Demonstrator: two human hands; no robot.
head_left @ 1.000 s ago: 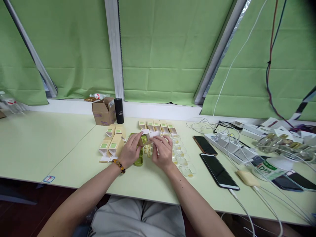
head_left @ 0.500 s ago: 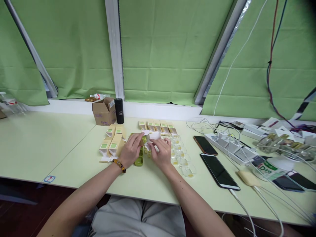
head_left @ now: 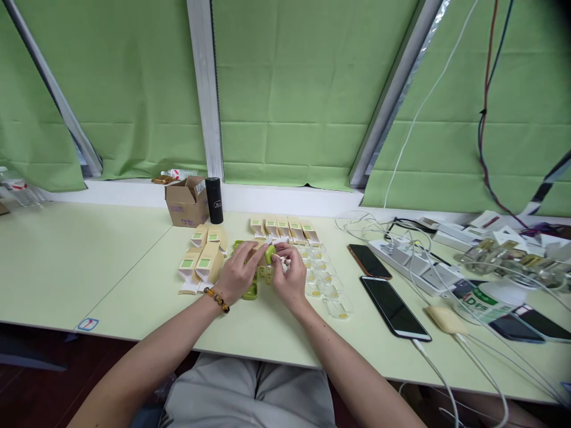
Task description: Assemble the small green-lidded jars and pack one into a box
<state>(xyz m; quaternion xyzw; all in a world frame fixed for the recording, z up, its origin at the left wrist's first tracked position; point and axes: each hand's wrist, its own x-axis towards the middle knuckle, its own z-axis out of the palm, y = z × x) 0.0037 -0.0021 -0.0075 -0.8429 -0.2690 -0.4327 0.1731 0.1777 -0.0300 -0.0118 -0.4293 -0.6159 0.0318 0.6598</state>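
My left hand (head_left: 235, 274) is closed around a small cream paper box (head_left: 257, 252), largely covered by my fingers. At the box's right end, my right hand (head_left: 291, 276) pinches a small rounded green case (head_left: 270, 254); how far the case sits inside the box I cannot tell. Under my hands lie green trays (head_left: 250, 291) and small yellowish pieces (head_left: 266, 272). Clear plastic shells with yellow spots (head_left: 339, 308) stand in rows right of my right hand. Open-ended cream boxes with green labels (head_left: 209, 266) are left of my left hand, and several more (head_left: 283, 228) stand beyond.
A cardboard carton (head_left: 187, 205) and a black bottle (head_left: 215, 201) stand at the back left. On the right lie two phones (head_left: 395, 309) (head_left: 369, 261), a power strip (head_left: 414, 268) with tangled white cables, a yellow power bank (head_left: 446, 321) and a white bottle (head_left: 493, 303).
The white flaps at the box's end no longer show between my hands. A green case is now visible in my right fingers at that end. The view has shifted slightly.
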